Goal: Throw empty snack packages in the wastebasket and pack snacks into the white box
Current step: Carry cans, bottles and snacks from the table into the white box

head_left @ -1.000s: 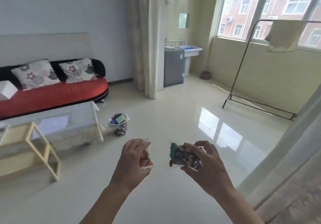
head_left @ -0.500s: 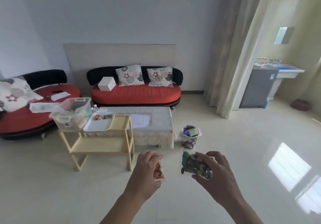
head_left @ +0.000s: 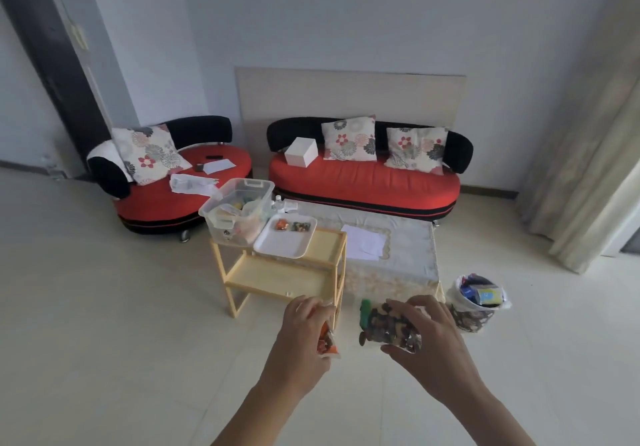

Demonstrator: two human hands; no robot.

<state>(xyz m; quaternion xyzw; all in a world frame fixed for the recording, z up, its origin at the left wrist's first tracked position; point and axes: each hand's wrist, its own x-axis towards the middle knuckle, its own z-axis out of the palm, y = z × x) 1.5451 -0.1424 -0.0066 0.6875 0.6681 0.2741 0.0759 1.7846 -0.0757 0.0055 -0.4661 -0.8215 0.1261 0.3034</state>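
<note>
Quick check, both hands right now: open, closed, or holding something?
Left hand: closed on an orange snack packet.
Right hand: closed on a dark mixed-nut packet.

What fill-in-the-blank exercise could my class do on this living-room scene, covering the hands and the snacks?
1. The left hand grips a snack packet coloured mostly ___.
2. The right hand grips a dark snack packet with a ___ top.
3. The white box sits on the long red ___, left of two flowered cushions.
4. The white tray on the yellow shelf carries ___ small snacks.

Missing words: orange; green; sofa; two.
</note>
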